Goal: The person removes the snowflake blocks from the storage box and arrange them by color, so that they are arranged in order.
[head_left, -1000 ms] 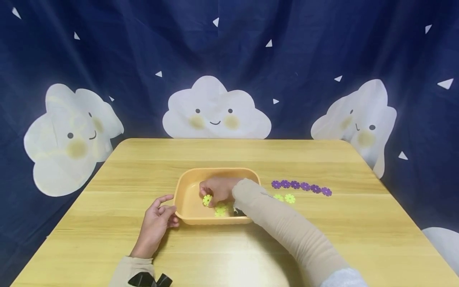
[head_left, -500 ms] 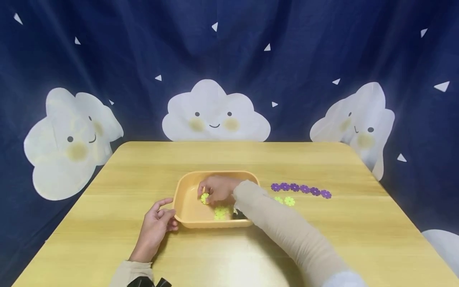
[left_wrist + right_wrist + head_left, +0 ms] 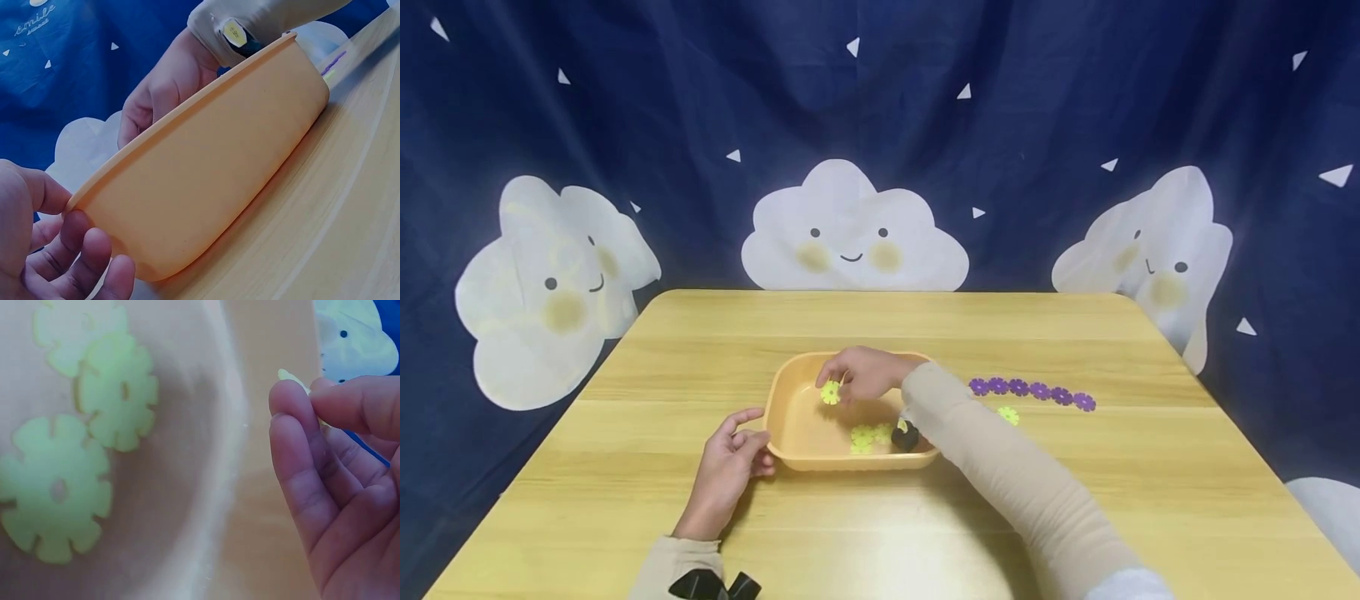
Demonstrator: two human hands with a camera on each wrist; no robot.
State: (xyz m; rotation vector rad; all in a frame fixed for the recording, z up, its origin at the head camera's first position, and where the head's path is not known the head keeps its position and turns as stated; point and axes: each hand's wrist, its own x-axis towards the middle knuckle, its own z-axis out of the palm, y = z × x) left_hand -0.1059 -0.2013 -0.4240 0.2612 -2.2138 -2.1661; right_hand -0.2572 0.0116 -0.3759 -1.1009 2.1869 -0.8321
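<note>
My right hand [image 3: 868, 375] pinches a yellow flower-shaped disc [image 3: 830, 392] between thumb and fingertips above the orange plastic bin [image 3: 797, 461]. In the right wrist view that disc shows only as a thin edge at the fingertips. Several other yellow flower discs [image 3: 56, 487] lie on the bin's floor, some overlapping. At the bin's left end, my left hand [image 3: 726, 462] grips the rim. The left wrist view has its thumb and curled fingers on either side of the bin's corner.
Right of the bin, several purple flower discs [image 3: 1040, 391] form a row on the wooden table [image 3: 820, 550]. A yellow flower disc [image 3: 1008, 415] lies below that row, partly behind the right sleeve [image 3: 1000, 467]. A dark blue curtain [image 3: 880, 108] with clouds hangs behind.
The right hand has lifted the yellow flower disc up from low in the bin toward its far rim. More discs on the bin's floor show now. The left hand stays on the rim.
</note>
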